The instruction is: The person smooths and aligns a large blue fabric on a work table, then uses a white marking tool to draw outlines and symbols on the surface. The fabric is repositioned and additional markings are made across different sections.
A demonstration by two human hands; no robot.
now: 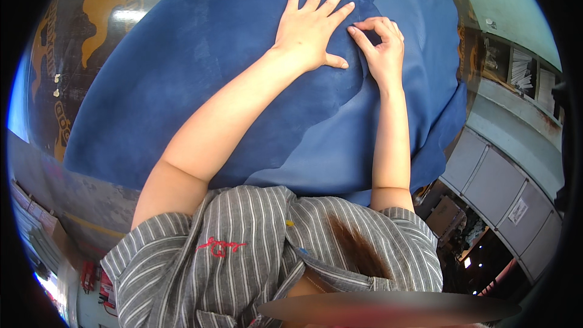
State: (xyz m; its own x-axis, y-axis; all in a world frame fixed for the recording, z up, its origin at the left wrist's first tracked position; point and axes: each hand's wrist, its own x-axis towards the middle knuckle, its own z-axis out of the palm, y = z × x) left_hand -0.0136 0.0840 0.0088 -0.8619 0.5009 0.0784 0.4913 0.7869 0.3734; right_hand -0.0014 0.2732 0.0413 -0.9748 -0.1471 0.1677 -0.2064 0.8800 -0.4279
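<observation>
A large blue sheet that looks like leather (182, 73) lies spread out under both hands. Its dark part meets a lighter blue area (328, 140) along an uneven edge that runs down between my forearms. My left hand (303, 36) rests flat on the dark part with its fingers spread. Just to its right, my right hand (382, 45) has thumb and index finger brought together in a pinch close to that edge. What is between those fingertips, if anything, is too small to make out.
Beneath the sheet is a dark surface with orange-yellow printed figures (100, 18). On the right, the sheet bunches into loose folds (434, 127). Beyond stand grey cabinet panels (492, 170) and a shelf holding papers (522, 70). Red items (100, 285) sit at lower left.
</observation>
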